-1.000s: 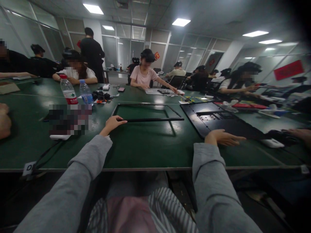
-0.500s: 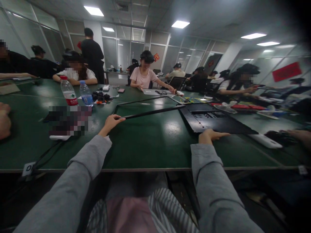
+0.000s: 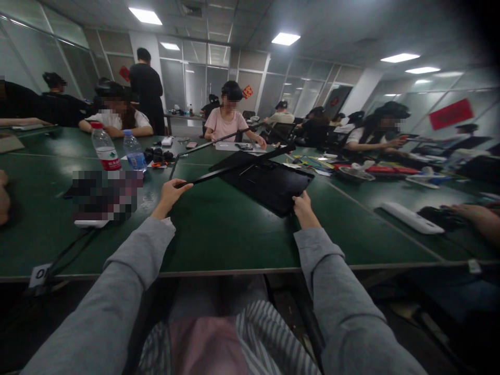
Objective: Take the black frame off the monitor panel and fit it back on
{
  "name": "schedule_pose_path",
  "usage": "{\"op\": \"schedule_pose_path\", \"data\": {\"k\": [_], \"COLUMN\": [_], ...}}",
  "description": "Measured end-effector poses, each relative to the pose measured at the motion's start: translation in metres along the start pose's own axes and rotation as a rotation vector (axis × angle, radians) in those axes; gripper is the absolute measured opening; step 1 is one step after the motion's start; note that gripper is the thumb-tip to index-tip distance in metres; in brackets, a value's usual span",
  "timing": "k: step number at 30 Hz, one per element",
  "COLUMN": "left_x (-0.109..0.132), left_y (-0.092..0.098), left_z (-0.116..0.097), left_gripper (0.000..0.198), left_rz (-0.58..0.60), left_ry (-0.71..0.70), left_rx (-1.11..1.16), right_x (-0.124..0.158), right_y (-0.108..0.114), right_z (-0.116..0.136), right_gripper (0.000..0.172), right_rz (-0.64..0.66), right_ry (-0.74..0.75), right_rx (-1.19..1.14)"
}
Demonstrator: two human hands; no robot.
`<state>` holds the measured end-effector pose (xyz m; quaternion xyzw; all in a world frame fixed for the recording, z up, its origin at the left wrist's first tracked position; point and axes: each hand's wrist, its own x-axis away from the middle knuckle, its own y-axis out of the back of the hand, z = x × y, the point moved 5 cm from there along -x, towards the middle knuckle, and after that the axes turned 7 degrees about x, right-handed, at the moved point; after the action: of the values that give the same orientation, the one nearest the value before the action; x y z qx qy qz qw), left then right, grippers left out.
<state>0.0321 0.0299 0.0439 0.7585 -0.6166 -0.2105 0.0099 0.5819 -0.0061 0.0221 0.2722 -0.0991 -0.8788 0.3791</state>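
My left hand [image 3: 171, 195] pinches the near left corner of a thin black rectangular frame [image 3: 216, 174]. The frame is tilted up off the table, its right end raised. My right hand [image 3: 304, 208] grips the near right edge of a flat black panel [image 3: 269, 190], thumb on top. The panel lies partly under the raised frame, whose bar crosses over it. Whether the two touch cannot be made out.
Two water bottles, one red-capped [image 3: 106, 147] and one blue-capped [image 3: 135, 151], stand left on the green table [image 3: 234, 234]. A long white device [image 3: 411, 217] lies right, beside another person's hand [image 3: 474, 212]. Cables and a red item [image 3: 394, 170] lie beyond; people sit around.
The panel has moved left and turned, now lying beneath the frame. My right hand has moved left with it and closed on its edge. The frame's right end has risen.
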Motion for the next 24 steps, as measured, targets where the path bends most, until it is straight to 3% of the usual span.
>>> {"op": "schedule_pose_path", "data": {"k": [4,9,13,15,19,24], "left_x": [-0.004,-0.003,0.005,0.01,0.016,0.018], "left_y": [0.002,0.0,-0.006,-0.009,-0.011,-0.014], "left_z": [-0.001,-0.002,-0.008,-0.012,-0.019,-0.02], "left_gripper": [0.039,0.037,0.037,0.038,0.04,0.037], "left_rz": [0.023,0.027,0.073,0.095,0.145,0.291], "left_ry": [-0.055,-0.165,-0.223,-0.234,-0.217,-0.21], "left_rx": [-0.1,-0.302,-0.397,-0.419,-0.476,-0.561], "right_x": [-0.003,-0.01,-0.011,-0.01,-0.01,-0.005], "right_y": [-0.024,-0.009,-0.007,-0.009,-0.015,-0.019], "right_z": [-0.011,-0.001,0.011,0.011,0.008,0.003], "right_gripper": [0.077,0.035,0.045,0.041,0.031,0.045], "right_rz": [0.191,0.015,0.272,0.313,0.134,0.037], "right_ry": [-0.259,-0.223,-0.233,-0.195,0.033,0.207], "right_rx": [-0.153,-0.263,-0.583,-0.525,-0.15,0.09]}}
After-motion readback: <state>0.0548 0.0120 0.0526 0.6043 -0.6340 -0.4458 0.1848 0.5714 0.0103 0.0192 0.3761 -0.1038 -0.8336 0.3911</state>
